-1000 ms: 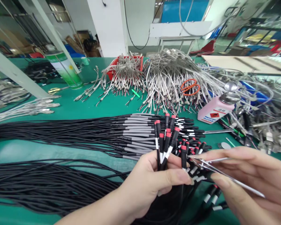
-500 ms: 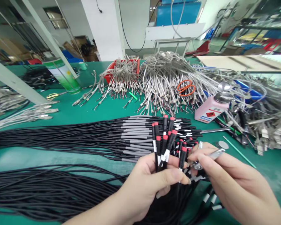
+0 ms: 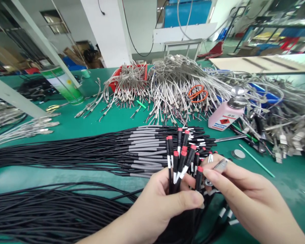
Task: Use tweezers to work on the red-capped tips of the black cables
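Note:
My left hand (image 3: 167, 198) is closed around several black cables with red-capped ends (image 3: 181, 159) and white label bands, which stand up above the fingers. One of them, a cable end (image 3: 199, 176), is set apart by my left thumb, close to the right fingertips. Between the thumb and fingers of my right hand (image 3: 246, 189) is a small shiny metal tool that looks like nail clippers (image 3: 220, 166). Its lever points up and right. Whether its jaws touch the cable is hidden. More red-capped ends show behind the hands.
Black cables with grey sleeves (image 3: 143, 139) lie across the green table (image 3: 101, 118), and another black bundle (image 3: 53, 210) lies nearer. Behind are a pink pump bottle (image 3: 225, 117), orange-handled scissors (image 3: 198, 94), a heap of grey cables (image 3: 178, 78), a round disc (image 3: 238, 154) and a thin green stick (image 3: 256, 161).
My right hand has shifted left with the clippers, towards the set-apart cable end. That cable end sits slightly lower between the hands. The whole view has moved a little.

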The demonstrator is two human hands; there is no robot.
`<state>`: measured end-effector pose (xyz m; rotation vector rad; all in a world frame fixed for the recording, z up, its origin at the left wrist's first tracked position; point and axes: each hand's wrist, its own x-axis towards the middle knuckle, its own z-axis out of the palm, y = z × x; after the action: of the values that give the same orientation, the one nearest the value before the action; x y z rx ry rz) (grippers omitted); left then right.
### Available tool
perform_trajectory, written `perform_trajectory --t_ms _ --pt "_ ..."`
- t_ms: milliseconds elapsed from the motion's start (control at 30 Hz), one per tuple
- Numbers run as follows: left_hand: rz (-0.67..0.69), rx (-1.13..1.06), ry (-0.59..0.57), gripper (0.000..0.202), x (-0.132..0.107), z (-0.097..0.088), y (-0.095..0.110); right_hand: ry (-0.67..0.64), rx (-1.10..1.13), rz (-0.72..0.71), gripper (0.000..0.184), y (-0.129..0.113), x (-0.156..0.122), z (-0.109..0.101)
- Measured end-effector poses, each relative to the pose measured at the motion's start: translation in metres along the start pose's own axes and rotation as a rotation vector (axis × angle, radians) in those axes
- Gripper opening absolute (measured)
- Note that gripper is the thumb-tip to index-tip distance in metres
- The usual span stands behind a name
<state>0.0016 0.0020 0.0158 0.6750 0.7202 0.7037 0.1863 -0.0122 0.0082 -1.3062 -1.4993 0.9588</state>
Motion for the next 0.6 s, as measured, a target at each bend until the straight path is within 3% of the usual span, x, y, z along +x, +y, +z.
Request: perform_trajectory --t_ms 300,600 --pt "0.02 -0.039 -0.052 0.019 0.0025 -0.0002 0.0006 0.039 -0.001 -0.033 0.019 -0.0023 -0.0008 0.0021" --pt "0.008 -0.08 -0.034 0.02 0.001 0.0026 0.0009 0.04 0.026 -0.035 0.019 -0.006 -0.0003 0.0033"
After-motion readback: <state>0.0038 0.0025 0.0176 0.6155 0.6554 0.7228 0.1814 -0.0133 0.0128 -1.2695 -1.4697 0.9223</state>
